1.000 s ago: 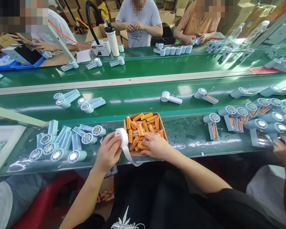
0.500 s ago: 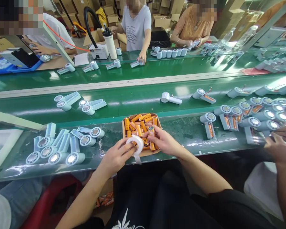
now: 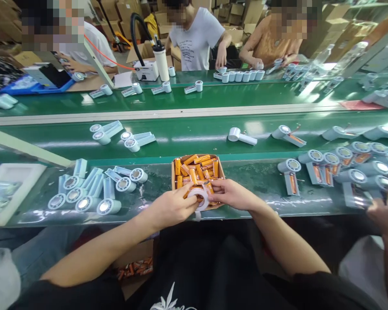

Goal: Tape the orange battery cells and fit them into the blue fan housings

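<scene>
My left hand (image 3: 176, 203) is closed on a roll of white tape (image 3: 203, 205), held over the near edge of a cardboard box (image 3: 173, 170). Orange cylindrical batteries (image 3: 200, 170) fill that box. Close by on the right, my right hand (image 3: 234, 193) pinches one orange battery (image 3: 209, 187) against the tape roll. A short white tail of tape hangs below the roll. The fingertips partly cover the spot where battery and tape meet.
Light-blue fan housings (image 3: 87, 202) lie in a group on the left. More housings with orange batteries (image 3: 292, 181) crowd the right, near a co-worker's hand (image 3: 383, 213). Several housings rest on the green conveyor belt (image 3: 187, 137). Other people work across the line.
My hands have come together, bringing the tape roll against the battery. The view has shifted slightly left. Across the line, a person's hand has let go of a fan housing and moved right.
</scene>
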Demonstrator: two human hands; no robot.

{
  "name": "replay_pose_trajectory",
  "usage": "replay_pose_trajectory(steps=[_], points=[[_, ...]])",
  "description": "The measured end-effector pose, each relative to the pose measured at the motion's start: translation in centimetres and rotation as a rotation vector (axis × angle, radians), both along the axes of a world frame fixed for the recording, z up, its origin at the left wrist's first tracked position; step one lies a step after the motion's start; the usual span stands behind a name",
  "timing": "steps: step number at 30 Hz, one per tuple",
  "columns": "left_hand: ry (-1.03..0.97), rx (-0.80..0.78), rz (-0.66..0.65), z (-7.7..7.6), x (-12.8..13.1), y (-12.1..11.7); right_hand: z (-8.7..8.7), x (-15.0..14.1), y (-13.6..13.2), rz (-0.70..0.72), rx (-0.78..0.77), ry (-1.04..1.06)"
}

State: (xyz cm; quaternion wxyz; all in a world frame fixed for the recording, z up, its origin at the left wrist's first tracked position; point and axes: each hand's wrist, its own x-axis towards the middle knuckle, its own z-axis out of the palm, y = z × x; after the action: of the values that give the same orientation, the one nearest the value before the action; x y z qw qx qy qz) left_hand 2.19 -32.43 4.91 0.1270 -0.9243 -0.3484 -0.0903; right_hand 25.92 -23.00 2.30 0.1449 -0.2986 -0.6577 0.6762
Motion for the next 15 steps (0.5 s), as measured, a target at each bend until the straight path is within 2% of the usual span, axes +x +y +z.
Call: replay_pose_trajectory(steps=[3,4,6,8,10,12,14,15], points=[[-0.140,0.014,0.173,-2.3,2.3,-1.1,-3.1,-1.8,-2.8,-0.568,-0.226,0.332],[-0.206,0.015,0.220,-3.3,3.2,-1.6,-3.7,-2.1,-3.0,-0.720,-0.264,0.417],[-0.331,-0.009,0.222,-5.2,5.0,-2.6,-3.8,-1.7,-1.8,-0.921,-0.265,0.540],[-0.416,-0.065,0.151,-6.3,5.7,-3.2,-2.6,-0.2,1.6,-1.052,-0.160,0.648],[-0.449,-0.127,0.138,-6.5,4.5,-2.6,-0.9,1.7,5.6,-1.171,-0.005,0.751],[-0.458,-0.225,0.217,-5.7,1.5,-0.3,0.5,3.0,8.2,-1.145,0.092,0.749],[-0.477,-0.381,0.318,-4.5,-2.5,3.2,0.7,3.4,8.6,-1.052,0.114,0.682],[-0.480,-0.429,0.426,-3.9,-4.5,5.1,0.4,3.3,8.2,-1.012,0.103,0.638]])
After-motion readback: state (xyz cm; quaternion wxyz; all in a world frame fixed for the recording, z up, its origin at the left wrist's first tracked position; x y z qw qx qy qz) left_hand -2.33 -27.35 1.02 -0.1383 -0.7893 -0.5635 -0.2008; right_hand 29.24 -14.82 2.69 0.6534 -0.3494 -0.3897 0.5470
